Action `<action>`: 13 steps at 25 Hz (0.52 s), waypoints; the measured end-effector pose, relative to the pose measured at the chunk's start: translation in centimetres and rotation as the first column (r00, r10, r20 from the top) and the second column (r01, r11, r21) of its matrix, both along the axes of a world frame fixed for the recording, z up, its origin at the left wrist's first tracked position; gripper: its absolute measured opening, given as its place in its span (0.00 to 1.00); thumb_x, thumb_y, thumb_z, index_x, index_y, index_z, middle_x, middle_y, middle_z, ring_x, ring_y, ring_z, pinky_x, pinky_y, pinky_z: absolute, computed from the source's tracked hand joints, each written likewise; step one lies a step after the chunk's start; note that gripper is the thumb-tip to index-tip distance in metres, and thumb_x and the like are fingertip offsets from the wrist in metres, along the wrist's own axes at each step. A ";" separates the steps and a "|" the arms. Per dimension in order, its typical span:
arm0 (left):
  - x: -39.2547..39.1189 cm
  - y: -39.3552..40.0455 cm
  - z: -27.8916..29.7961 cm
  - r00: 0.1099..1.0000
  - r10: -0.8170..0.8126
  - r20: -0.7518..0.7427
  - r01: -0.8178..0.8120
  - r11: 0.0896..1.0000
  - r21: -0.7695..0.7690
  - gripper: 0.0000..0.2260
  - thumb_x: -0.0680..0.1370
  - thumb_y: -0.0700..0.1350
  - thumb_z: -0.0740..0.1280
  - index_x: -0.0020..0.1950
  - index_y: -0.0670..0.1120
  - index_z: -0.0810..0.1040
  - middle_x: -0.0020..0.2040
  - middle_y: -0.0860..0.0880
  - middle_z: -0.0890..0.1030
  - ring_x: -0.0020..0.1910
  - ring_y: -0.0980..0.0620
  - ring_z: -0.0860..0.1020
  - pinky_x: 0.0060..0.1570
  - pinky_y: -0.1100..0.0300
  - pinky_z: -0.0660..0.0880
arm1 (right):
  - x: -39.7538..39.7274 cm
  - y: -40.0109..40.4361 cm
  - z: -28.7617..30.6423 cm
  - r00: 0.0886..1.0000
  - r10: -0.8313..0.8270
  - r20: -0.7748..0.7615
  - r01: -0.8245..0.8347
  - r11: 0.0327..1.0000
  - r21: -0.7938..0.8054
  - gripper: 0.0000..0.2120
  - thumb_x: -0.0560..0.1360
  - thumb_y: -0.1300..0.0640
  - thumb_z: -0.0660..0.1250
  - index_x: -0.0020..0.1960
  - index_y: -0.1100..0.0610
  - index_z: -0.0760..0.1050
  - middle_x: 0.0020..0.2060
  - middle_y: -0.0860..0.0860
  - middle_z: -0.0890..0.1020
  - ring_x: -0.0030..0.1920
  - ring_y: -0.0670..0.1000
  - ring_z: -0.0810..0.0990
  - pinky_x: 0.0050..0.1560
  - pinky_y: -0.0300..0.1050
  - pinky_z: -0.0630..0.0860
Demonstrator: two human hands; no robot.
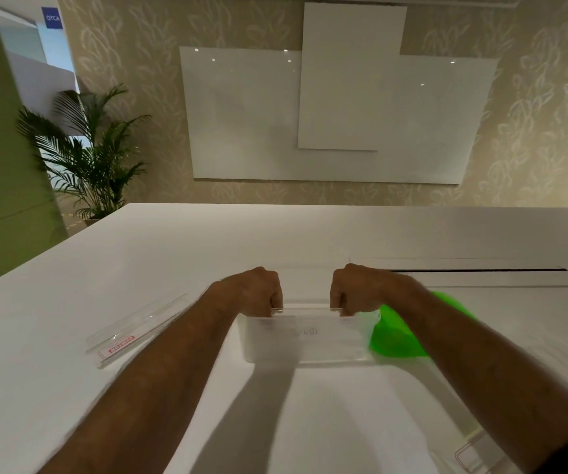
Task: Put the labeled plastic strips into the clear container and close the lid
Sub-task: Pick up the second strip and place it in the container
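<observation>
Left hand (258, 290) and right hand (356, 290) are curled closed, apparently gripping one clear strip (306, 307) above the container (304, 340) mid-table (173, 251).

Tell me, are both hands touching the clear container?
Touching. The head view shows the left hand and right hand with fingers curled over the clear container's far rim.

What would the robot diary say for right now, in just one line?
left hand: gripping clear container rim | right hand: gripping rim | labeled plastic strips: on table, left | green lid: off, right
</observation>
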State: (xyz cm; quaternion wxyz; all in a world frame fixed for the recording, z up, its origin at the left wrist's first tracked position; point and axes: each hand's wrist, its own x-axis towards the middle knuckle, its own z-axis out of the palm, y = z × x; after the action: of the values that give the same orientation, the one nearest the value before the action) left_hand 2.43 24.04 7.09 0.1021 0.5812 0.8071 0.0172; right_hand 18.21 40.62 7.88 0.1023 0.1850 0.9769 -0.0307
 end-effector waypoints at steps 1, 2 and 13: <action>0.0 0.2 -0.1 1.000 0.002 -0.004 -0.002 1.000 -0.005 0.12 0.73 0.40 0.72 0.54 0.50 0.85 0.53 0.51 0.86 0.50 0.53 0.82 0.52 0.58 0.80 | -0.1 0.0 -0.1 1.000 -0.001 0.006 0.001 1.000 0.009 0.13 0.70 0.63 0.72 0.53 0.54 0.84 0.49 0.52 0.86 0.46 0.50 0.82 0.49 0.42 0.78; 0.1 0.3 -0.2 1.000 0.004 -0.006 -0.004 1.000 -0.011 0.11 0.73 0.40 0.72 0.53 0.50 0.86 0.53 0.51 0.86 0.50 0.53 0.82 0.51 0.59 0.80 | -0.2 0.0 -0.1 1.000 -0.006 0.010 0.005 1.000 0.013 0.13 0.69 0.64 0.71 0.53 0.53 0.84 0.48 0.52 0.86 0.45 0.50 0.82 0.47 0.41 0.78; 0.3 0.6 -0.2 0.999 0.032 0.011 -0.031 0.998 -0.053 0.17 0.66 0.46 0.81 0.53 0.51 0.85 0.52 0.52 0.85 0.51 0.52 0.82 0.51 0.59 0.79 | 0.1 -0.7 -0.4 1.000 0.008 0.000 -0.008 0.999 0.051 0.16 0.71 0.63 0.64 0.53 0.51 0.84 0.52 0.51 0.85 0.50 0.53 0.83 0.52 0.44 0.79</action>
State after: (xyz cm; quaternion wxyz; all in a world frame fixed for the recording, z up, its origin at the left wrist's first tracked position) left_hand 2.74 24.66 6.86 0.1218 0.5655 0.8157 0.0010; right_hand 18.28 39.96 7.46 0.0978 0.1837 0.9781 -0.0055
